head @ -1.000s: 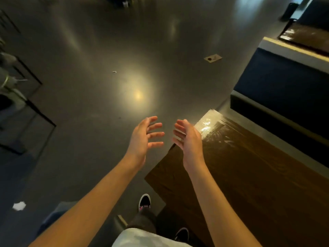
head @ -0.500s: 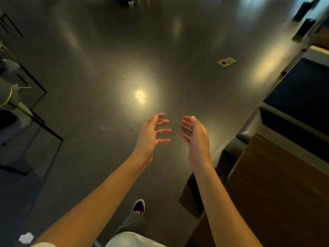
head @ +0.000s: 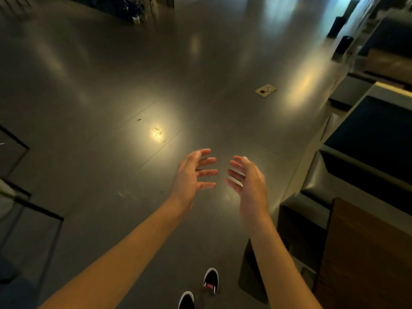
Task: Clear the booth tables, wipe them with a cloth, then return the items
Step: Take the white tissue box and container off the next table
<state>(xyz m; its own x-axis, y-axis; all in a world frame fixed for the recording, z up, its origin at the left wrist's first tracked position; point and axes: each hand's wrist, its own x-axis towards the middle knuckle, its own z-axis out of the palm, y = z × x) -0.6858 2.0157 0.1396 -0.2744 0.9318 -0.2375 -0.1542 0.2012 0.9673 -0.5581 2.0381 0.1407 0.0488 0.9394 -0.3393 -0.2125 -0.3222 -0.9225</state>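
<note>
a: what do we have of the booth tabletop (head: 365, 259)?
b: only a corner of it, at our lower right. dark brown wood grain, a straight near edge, a matte surface where we can see it. nothing shows on that part.
a: and beside it?
b: a booth seat (head: 370, 139) with a dark navy cushion and a grey padded edge, just past the tabletop's far end. a second booth further up the right side is too blurred for us to describe.
a: our hands?
b: both are out in front of us over the floor (head: 111, 85), well apart from the tabletop. the left hand (head: 191, 175) has its grip released, fingers spread and straight, palm turned inward. the right hand (head: 247, 179) is the same, grip released, fingers loose and pointing toward the left one. they face each other with a gap between, holding nothing.
a: anything to read? labels, brands?
b: no writing we can make out. a small pale square plate (head: 265, 90) lies flat on the floor ahead, with dark marks on it too small to tell.
a: below us?
b: two black shoes (head: 210, 279) with white soles on the glossy grey floor, which carries a bright yellow light reflection (head: 157, 132).
</note>
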